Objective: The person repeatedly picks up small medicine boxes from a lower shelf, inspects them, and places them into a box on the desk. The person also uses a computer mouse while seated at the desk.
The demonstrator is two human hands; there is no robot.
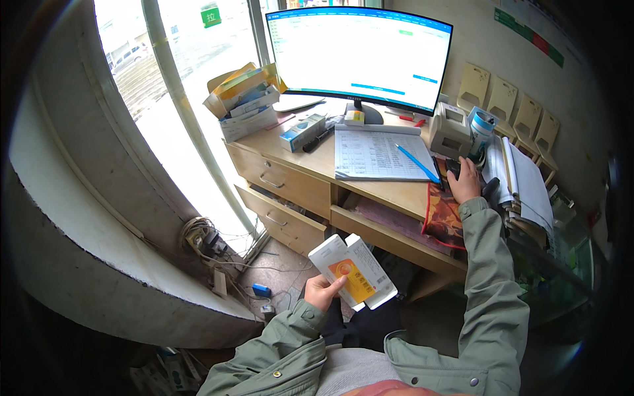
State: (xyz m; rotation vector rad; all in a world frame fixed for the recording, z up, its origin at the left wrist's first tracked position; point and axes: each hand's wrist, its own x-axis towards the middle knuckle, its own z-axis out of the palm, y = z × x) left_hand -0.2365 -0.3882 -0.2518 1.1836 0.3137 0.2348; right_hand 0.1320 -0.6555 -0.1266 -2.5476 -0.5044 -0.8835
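My left hand (323, 292) pinches a flattened white-and-orange cardboard carton (364, 277) above my lap, thumb on its printed face. The carton's end flaps stick out, and it bears writing and a barcode. On the right of the desk, my right hand (464, 181) rests over a black computer mouse (451, 167), partly hidden by the fingers. Under it lies a mouse pad (442, 210) with a red and orange pattern, overhanging the desk's front edge. Behind the desk's middle stands a lit curved monitor (356, 54).
A written-on paper pad (379, 153) carries a blue pen (417, 163). Left of it are a black marker (318, 140), a small blue-white box (302, 132) and a paper-stuffed carton (247, 106). One desk drawer (277, 218) stands partly pulled out. Cables (198, 237) tangle by the window.
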